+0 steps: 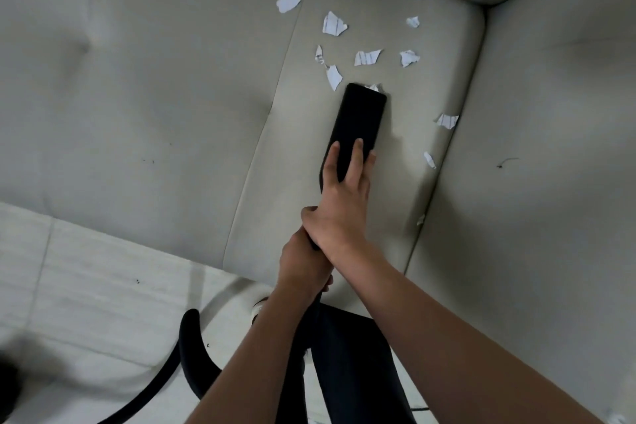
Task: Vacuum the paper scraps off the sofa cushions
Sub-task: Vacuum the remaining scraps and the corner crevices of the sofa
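Sofa cushions: pale grey-beige, plain. Paper scraps: white, several with faint dark ruled lines. Vacuum nozzle: matte black. Hose: black. Floor: off-white tiles, grey grout lines.

Pale tiled floor below.

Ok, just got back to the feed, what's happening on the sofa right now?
A person is vacuuming a light sofa cushion. The right hand presses the black nozzle down, and the left hand grips the tube behind it. The nozzle's tip is catching one paper scrap; about a dozen more scraps lie beyond it and near the sofa arm.
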